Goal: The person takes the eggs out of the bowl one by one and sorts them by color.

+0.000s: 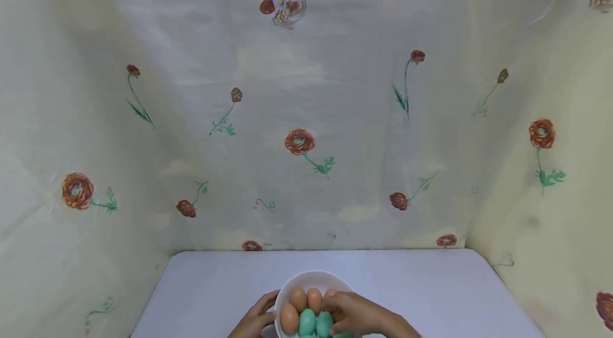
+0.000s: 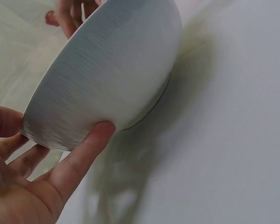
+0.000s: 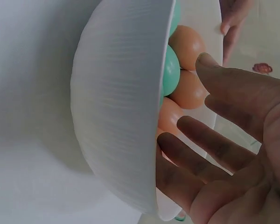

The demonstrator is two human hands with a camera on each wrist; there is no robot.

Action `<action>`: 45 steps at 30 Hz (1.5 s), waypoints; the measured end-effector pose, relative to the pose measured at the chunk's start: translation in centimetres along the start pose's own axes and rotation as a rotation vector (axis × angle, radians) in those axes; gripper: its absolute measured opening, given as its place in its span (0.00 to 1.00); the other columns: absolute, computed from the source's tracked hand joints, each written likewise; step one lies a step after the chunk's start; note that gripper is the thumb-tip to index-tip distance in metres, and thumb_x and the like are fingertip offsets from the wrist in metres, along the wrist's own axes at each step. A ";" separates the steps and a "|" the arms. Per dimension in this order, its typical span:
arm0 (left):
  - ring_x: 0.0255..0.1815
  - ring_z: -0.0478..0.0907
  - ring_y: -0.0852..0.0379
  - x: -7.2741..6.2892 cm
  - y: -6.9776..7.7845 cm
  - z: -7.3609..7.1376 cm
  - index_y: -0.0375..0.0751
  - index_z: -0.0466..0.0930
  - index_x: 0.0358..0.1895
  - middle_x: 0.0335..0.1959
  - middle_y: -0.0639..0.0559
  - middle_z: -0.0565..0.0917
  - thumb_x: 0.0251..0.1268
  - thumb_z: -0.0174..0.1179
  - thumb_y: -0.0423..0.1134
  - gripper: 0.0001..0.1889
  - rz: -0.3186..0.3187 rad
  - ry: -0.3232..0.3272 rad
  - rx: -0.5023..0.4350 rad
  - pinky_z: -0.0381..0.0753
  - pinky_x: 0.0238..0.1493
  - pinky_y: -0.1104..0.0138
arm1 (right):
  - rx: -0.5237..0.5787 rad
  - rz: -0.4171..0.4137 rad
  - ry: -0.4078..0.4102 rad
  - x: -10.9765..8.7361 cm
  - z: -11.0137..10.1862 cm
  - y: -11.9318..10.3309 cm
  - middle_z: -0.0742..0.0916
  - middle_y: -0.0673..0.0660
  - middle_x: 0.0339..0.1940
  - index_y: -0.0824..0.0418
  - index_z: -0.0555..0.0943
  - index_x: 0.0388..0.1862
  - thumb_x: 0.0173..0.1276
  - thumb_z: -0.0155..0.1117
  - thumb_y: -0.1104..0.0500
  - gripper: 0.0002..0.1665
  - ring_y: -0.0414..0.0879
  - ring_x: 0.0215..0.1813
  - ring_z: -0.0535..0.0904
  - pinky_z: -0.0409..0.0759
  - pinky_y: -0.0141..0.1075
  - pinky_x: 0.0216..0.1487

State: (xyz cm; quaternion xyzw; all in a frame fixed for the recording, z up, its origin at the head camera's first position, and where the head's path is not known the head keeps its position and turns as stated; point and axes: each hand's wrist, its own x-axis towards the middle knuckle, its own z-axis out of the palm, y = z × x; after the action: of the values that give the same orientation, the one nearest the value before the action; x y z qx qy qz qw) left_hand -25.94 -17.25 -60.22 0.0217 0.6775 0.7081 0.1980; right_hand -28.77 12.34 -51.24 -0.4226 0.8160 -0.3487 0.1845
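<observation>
A white bowl (image 1: 313,274) holds several eggs, some brown (image 1: 289,319) and some green (image 1: 307,322). Against the bowl's outer left side rests my left hand (image 1: 258,319), its fingers spread along the wall in the left wrist view (image 2: 25,186). My right hand (image 1: 356,314) reaches over the right rim, with its fingertips down among the eggs. In the right wrist view, my right hand (image 3: 233,135) has spread fingers beside a brown egg (image 3: 187,46) and a green egg (image 3: 171,71), with none visibly gripped. Some lower fingertips are hidden behind the rim.
The bowl stands near the front of a white table (image 1: 220,274) with rounded far corners. A flower-patterned cloth (image 1: 354,178) hangs behind the table and along both sides.
</observation>
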 end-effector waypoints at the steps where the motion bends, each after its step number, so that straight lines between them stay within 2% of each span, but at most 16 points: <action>1: 0.66 0.70 0.27 0.1 0.0 0.1 0.36 0.57 0.76 0.76 0.28 0.58 0.75 0.51 0.36 0.30 0.000 -0.005 -0.001 0.85 0.48 0.40 | 0.017 0.004 -0.008 -0.1 0.0 0.1 0.87 0.54 0.45 0.60 0.84 0.53 0.58 0.75 0.65 0.22 0.31 0.45 0.79 0.83 0.28 0.45; 3: 0.65 0.70 0.27 0.2 -0.1 0.2 0.36 0.57 0.76 0.76 0.28 0.58 0.75 0.51 0.35 0.29 -0.003 -0.002 0.007 0.85 0.48 0.39 | 0.010 -0.004 -0.018 -0.1 0.1 0.2 0.87 0.56 0.41 0.61 0.84 0.51 0.57 0.74 0.67 0.21 0.31 0.41 0.78 0.82 0.26 0.42; 8: 0.66 0.68 0.25 0.0 0.2 0.1 0.35 0.56 0.76 0.76 0.27 0.57 0.75 0.50 0.37 0.30 -0.004 0.004 0.025 0.85 0.47 0.40 | -0.108 -0.022 -0.027 0.5 0.6 0.4 0.88 0.53 0.38 0.62 0.85 0.48 0.55 0.75 0.67 0.19 0.32 0.37 0.75 0.79 0.24 0.40; 10: 0.66 0.68 0.25 0.0 0.3 0.1 0.35 0.56 0.76 0.76 0.27 0.57 0.75 0.50 0.36 0.30 -0.007 -0.001 0.021 0.85 0.47 0.40 | -0.126 -0.009 -0.039 0.7 0.7 0.5 0.88 0.49 0.40 0.62 0.85 0.48 0.54 0.75 0.68 0.20 0.32 0.38 0.77 0.80 0.25 0.40; 14: 0.67 0.67 0.25 0.1 0.3 0.0 0.37 0.56 0.76 0.77 0.28 0.56 0.75 0.50 0.36 0.30 -0.014 0.002 0.015 0.86 0.46 0.42 | -0.154 0.006 -0.053 1.0 0.9 0.7 0.88 0.48 0.37 0.62 0.86 0.46 0.51 0.73 0.72 0.21 0.33 0.33 0.77 0.78 0.23 0.36; 19: 0.68 0.65 0.23 0.2 0.0 0.1 0.36 0.56 0.76 0.77 0.27 0.56 0.75 0.49 0.35 0.29 0.001 -0.003 0.006 0.86 0.47 0.41 | -0.228 -0.054 -0.045 1.3 1.3 1.0 0.88 0.49 0.34 0.61 0.87 0.43 0.46 0.70 0.74 0.22 0.33 0.31 0.75 0.75 0.20 0.33; 25: 0.66 0.70 0.28 0.0 -0.5 0.3 0.34 0.55 0.76 0.76 0.28 0.58 0.72 0.50 0.33 0.30 0.015 -0.008 -0.017 0.85 0.49 0.41 | -0.204 -0.118 -0.049 1.4 1.9 1.3 0.88 0.49 0.31 0.57 0.88 0.39 0.44 0.68 0.77 0.23 0.33 0.29 0.69 0.71 0.19 0.32; 28: 0.66 0.70 0.29 0.0 -0.5 0.3 0.35 0.55 0.76 0.76 0.27 0.57 0.73 0.50 0.34 0.30 0.010 -0.007 -0.016 0.85 0.50 0.41 | -0.214 -0.123 -0.042 1.7 2.1 1.4 0.88 0.49 0.31 0.57 0.88 0.39 0.45 0.69 0.76 0.22 0.32 0.29 0.71 0.72 0.18 0.32; 34: 0.66 0.69 0.27 0.0 -0.2 0.4 0.36 0.55 0.76 0.76 0.27 0.57 0.75 0.49 0.36 0.30 0.014 -0.004 -0.003 0.85 0.48 0.40 | -0.157 -0.040 -0.042 2.2 2.3 1.5 0.88 0.49 0.35 0.58 0.86 0.41 0.47 0.70 0.76 0.22 0.31 0.33 0.73 0.76 0.22 0.38; 39: 0.66 0.69 0.27 0.3 -0.4 0.4 0.36 0.56 0.76 0.75 0.28 0.58 0.74 0.50 0.36 0.30 0.006 -0.002 0.005 0.84 0.48 0.39 | -0.048 0.013 -0.056 2.2 2.7 1.7 0.87 0.49 0.35 0.60 0.86 0.40 0.47 0.69 0.77 0.21 0.30 0.34 0.72 0.76 0.22 0.39; 40: 0.66 0.70 0.29 0.4 -0.4 0.2 0.39 0.58 0.76 0.75 0.31 0.60 0.74 0.51 0.37 0.30 -0.012 -0.004 0.007 0.85 0.49 0.40 | -0.042 0.008 -0.057 2.3 2.8 1.7 0.87 0.49 0.34 0.60 0.86 0.39 0.48 0.70 0.76 0.20 0.30 0.34 0.72 0.76 0.21 0.39; 43: 0.64 0.72 0.32 0.5 -0.7 0.1 0.39 0.58 0.76 0.75 0.31 0.61 0.71 0.52 0.36 0.31 -0.001 -0.005 -0.005 0.85 0.49 0.42 | 0.001 0.016 -0.053 2.5 3.2 1.9 0.87 0.49 0.33 0.59 0.86 0.39 0.50 0.70 0.73 0.16 0.30 0.33 0.72 0.76 0.20 0.38; 45: 0.64 0.73 0.35 0.4 -0.8 0.1 0.39 0.58 0.76 0.75 0.31 0.62 0.70 0.53 0.36 0.31 0.001 0.001 -0.016 0.86 0.49 0.44 | 0.078 0.049 -0.060 2.6 3.3 2.0 0.87 0.51 0.32 0.62 0.87 0.38 0.50 0.71 0.71 0.15 0.31 0.32 0.72 0.75 0.21 0.37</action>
State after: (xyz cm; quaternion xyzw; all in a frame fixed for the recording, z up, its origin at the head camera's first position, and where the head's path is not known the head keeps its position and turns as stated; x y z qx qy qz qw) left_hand -26.12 -16.99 -61.05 0.0201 0.6721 0.7134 0.1973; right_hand -29.47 9.64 -54.99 -0.4053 0.8060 -0.3627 0.2338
